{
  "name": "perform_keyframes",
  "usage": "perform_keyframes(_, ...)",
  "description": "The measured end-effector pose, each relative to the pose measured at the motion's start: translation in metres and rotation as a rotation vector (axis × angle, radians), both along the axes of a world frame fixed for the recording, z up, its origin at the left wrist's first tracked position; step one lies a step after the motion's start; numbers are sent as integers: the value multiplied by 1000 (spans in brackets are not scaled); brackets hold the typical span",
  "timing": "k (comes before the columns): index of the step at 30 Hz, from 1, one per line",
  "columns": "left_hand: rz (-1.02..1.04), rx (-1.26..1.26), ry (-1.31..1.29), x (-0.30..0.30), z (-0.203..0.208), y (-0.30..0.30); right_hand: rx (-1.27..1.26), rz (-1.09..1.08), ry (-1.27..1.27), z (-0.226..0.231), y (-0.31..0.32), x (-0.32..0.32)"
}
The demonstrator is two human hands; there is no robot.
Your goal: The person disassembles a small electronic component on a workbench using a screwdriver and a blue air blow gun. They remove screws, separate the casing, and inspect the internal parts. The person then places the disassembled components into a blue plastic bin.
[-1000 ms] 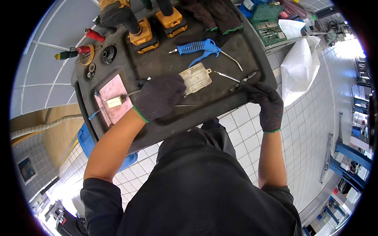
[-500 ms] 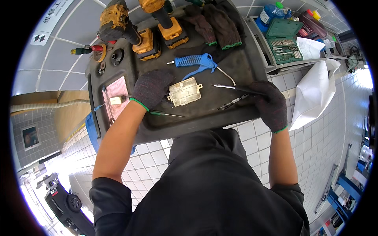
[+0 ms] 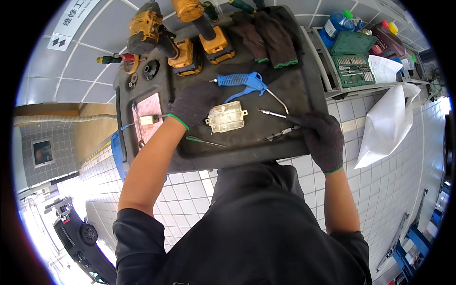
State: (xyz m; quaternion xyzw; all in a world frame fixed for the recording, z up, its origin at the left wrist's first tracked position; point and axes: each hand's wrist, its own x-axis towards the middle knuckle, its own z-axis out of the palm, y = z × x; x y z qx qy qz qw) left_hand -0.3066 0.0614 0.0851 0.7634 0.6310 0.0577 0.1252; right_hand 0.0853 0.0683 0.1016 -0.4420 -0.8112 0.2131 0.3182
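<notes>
My right hand (image 3: 324,141), in a dark glove with a green cuff, is closed on the dark handle of a slim silver-tipped tool (image 3: 273,113). Its tip points left over the black tray top. Beneath the tool lies a second slim tool (image 3: 281,133), partly behind my fingers. My left hand (image 3: 194,105), gloved alike, rests beside the left edge of a flat pale metal housing (image 3: 226,118) with a mounting ear on each side. Its fingers are mostly hidden under the glove's back. A thin green-handled screwdriver (image 3: 204,141) lies nearer me. Beyond the housing is a blue air blow gun (image 3: 242,84).
Two yellow-and-black cordless power tools (image 3: 185,56) (image 3: 216,43) stand at the back, beside spare gloves (image 3: 275,40). A pink pad (image 3: 150,107) with a small pale block lies left. A side cart holds a green socket set (image 3: 351,61) and bottles (image 3: 338,27).
The whole view has shifted slightly, moving the tray right and down in the picture. My right hand has come a little nearer to me along the tool; the housing stays in place.
</notes>
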Motion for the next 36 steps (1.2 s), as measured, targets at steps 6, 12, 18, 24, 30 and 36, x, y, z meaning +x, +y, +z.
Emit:
perform_keyframes(6,-344,22,174,-13,-10,9,30,-47,-66,0,-7,-7)
perform_keyframes(12,-433,51,292,-21,-6,22,62,-39,-81,-8,-11,-6)
perform_keyframes(18,-234,292,-38,-44,17,16,68,-26,-112,-11,-9,-6)
perform_keyframes(24,266,345,-296,-194,64,-11,68,-105,-207,-11,-12,-13)
perform_keyframes(30,596,159,-96,-305,44,-14,79,-97,-268,-14,-13,-21)
perform_keyframes(36,444,98,160,-309,33,-9,131,-71,-323,-5,-11,-30)
